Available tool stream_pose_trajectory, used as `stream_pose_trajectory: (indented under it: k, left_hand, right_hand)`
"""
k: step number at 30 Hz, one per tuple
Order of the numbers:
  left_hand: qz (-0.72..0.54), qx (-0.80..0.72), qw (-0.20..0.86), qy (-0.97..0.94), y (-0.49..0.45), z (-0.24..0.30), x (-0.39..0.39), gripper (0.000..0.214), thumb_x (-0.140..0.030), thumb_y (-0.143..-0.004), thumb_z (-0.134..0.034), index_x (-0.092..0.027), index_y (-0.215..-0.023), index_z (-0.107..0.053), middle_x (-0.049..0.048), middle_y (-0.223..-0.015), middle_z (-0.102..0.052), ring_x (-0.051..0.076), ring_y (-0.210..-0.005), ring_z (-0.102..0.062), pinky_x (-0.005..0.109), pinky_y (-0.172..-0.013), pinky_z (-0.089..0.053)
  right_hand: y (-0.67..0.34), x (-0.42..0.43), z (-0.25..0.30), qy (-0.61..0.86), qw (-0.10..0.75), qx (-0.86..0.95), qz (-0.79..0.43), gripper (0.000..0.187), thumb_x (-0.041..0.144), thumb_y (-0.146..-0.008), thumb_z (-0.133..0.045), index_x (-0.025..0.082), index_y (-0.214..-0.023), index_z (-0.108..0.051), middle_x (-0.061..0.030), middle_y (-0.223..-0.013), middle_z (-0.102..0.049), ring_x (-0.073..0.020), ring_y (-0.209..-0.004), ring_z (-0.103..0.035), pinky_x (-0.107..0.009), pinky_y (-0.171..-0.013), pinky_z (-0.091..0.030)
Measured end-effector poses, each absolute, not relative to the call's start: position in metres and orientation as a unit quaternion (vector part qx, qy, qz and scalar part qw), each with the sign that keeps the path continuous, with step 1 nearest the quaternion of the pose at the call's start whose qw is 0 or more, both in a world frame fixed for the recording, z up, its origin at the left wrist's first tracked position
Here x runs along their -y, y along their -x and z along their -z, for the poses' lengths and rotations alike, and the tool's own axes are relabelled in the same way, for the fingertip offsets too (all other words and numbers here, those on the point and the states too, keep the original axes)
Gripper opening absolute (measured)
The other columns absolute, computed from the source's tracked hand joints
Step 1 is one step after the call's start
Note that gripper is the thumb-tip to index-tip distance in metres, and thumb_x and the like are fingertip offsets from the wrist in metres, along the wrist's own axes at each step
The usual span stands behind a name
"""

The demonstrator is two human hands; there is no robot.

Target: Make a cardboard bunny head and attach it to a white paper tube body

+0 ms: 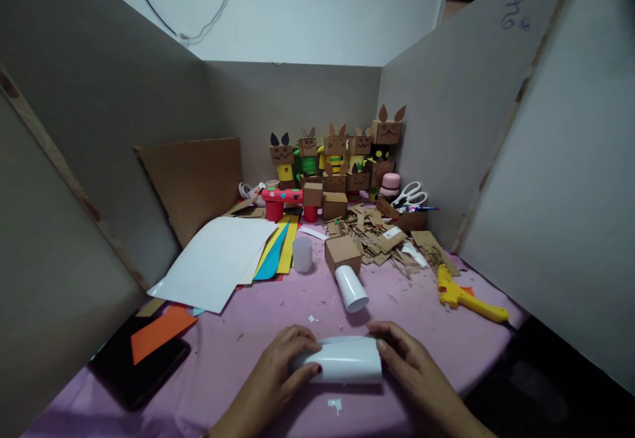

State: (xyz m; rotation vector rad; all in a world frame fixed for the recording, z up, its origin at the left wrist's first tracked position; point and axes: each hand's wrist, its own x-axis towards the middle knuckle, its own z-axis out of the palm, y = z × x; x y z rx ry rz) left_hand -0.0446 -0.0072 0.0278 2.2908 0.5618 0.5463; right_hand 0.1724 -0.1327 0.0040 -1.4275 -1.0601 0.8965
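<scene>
A glossy white paper roll (pixel 348 361) lies sideways close to me on the purple cloth. My left hand (pixel 290 365) grips its left end between thumb and fingers. At the right end, my right hand (pixel 404 358) has its thumb and fingertips closed on the edge. Just beyond stands a cardboard box (pixel 343 254) with a white tube (pixel 352 290) leaning out from its front. Small white scraps (pixel 335 405) lie in front of and behind the roll.
White sheets (pixel 218 259) and coloured paper (pixel 272 253) lie left of a translucent cup (pixel 302 255). A yellow glue gun (pixel 469 298) rests at right, near cardboard scraps (pixel 372 233). Cardboard animal figures (pixel 335 150) stand at the back. A black phone-like slab (pixel 143 365) carries orange paper (pixel 163 332).
</scene>
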Motion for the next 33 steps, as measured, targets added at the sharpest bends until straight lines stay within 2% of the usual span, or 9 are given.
stream_pose_trajectory:
  k: [4, 9, 14, 18, 21, 23, 27, 29, 33]
  left_hand:
    - [-0.200, -0.223, 0.348, -0.888, 0.044, -0.030, 0.006, 0.009, -0.021, -0.085, -0.060, -0.022, -0.093, -0.066, 0.0054, -0.105, -0.063, 0.021, -0.098, -0.060, 0.036, -0.087, -0.047]
    - [-0.184, -0.220, 0.349, -0.892, 0.045, -0.029, 0.005, 0.010, -0.022, -0.085, -0.059, -0.024, -0.094, -0.065, 0.0043, -0.107, -0.062, 0.021, -0.100, -0.059, 0.036, -0.088, -0.046]
    - [-0.187, -0.212, 0.353, -0.892, 0.046, -0.029, 0.005, 0.012, -0.024, -0.086, -0.058, -0.025, -0.095, -0.066, 0.0041, -0.106, -0.064, 0.021, -0.099, -0.061, 0.035, -0.088, -0.047]
    - [-0.198, -0.226, 0.414, -0.859, 0.053, -0.028, 0.002, 0.025, -0.023, -0.093, -0.043, -0.026, -0.100, -0.067, 0.0046, -0.110, -0.067, 0.020, -0.104, -0.061, 0.037, -0.094, -0.046]
    - [-0.205, -0.264, 0.492, -0.803, 0.060, -0.025, -0.003, 0.027, -0.018, -0.088, -0.047, -0.025, -0.104, -0.067, 0.0047, -0.115, -0.068, 0.021, -0.109, -0.059, 0.040, -0.099, -0.042]
    - [-0.202, -0.277, 0.528, -0.777, 0.062, -0.023, -0.004, 0.028, -0.016, -0.085, -0.050, -0.023, -0.105, -0.068, 0.0054, -0.111, -0.071, 0.022, -0.105, -0.062, 0.039, -0.095, -0.045]
    - [-0.211, -0.288, 0.566, -0.743, 0.057, -0.018, -0.001, 0.041, -0.016, -0.074, -0.061, -0.019, -0.115, -0.062, 0.0066, -0.099, -0.074, 0.020, -0.083, -0.068, 0.029, -0.068, -0.052]
    - [-0.231, -0.304, 0.567, -0.730, 0.051, -0.016, 0.002, 0.036, -0.011, -0.069, -0.062, -0.015, -0.104, -0.066, 0.0064, -0.089, -0.075, 0.019, -0.074, -0.068, 0.026, -0.060, -0.050]
    - [-0.282, -0.322, 0.532, -0.731, 0.046, -0.015, 0.009, 0.018, -0.003, -0.064, -0.056, -0.014, -0.067, -0.070, 0.0028, -0.065, -0.070, 0.016, -0.060, -0.063, 0.024, -0.055, -0.045]
  right_hand:
    - [-0.174, 0.130, -0.003, 0.588, 0.553, 0.446, -0.386, 0.023, 0.030, -0.088, -0.049, 0.018, -0.107, -0.054, -0.0078, -0.094, -0.069, -0.0233, -0.091, -0.065, -0.036, -0.079, -0.050]
    - [-0.176, 0.135, -0.005, 0.594, 0.535, 0.502, -0.330, 0.024, 0.021, -0.083, -0.055, 0.017, -0.105, -0.062, -0.0108, -0.097, -0.072, -0.0242, -0.088, -0.068, -0.037, -0.078, -0.052]
    - [-0.178, 0.138, 0.000, 0.583, 0.512, 0.587, -0.231, 0.023, 0.011, -0.080, -0.052, 0.022, -0.088, -0.070, -0.0070, -0.091, -0.073, -0.0226, -0.086, -0.068, -0.034, -0.077, -0.051]
    - [-0.179, 0.137, 0.006, 0.578, 0.505, 0.612, -0.191, 0.028, 0.007, -0.079, -0.047, 0.023, -0.083, -0.069, -0.0052, -0.087, -0.073, -0.0209, -0.083, -0.069, -0.031, -0.074, -0.051]
    - [-0.178, 0.136, 0.010, 0.579, 0.500, 0.617, -0.185, 0.027, 0.006, -0.080, -0.047, 0.022, -0.083, -0.068, -0.0054, -0.087, -0.073, -0.0199, -0.081, -0.069, -0.029, -0.073, -0.051]
    - [-0.178, 0.136, 0.011, 0.577, 0.496, 0.621, -0.188, 0.026, 0.007, -0.082, -0.047, 0.022, -0.082, -0.067, -0.0046, -0.085, -0.072, -0.0189, -0.079, -0.069, -0.028, -0.071, -0.051]
    - [-0.179, 0.137, 0.013, 0.573, 0.492, 0.627, -0.191, 0.025, 0.008, -0.084, -0.047, 0.023, -0.083, -0.067, -0.0037, -0.085, -0.072, -0.0187, -0.078, -0.069, -0.028, -0.070, -0.052]
    - [-0.180, 0.137, 0.013, 0.571, 0.489, 0.631, -0.191, 0.026, 0.008, -0.084, -0.047, 0.023, -0.084, -0.068, -0.0035, -0.085, -0.072, -0.0188, -0.078, -0.069, -0.027, -0.070, -0.052]
    - [-0.181, 0.140, 0.014, 0.571, 0.491, 0.632, -0.184, 0.026, 0.008, -0.084, -0.048, 0.023, -0.085, -0.070, -0.0050, -0.089, -0.071, -0.0193, -0.085, -0.069, -0.027, -0.076, -0.052]
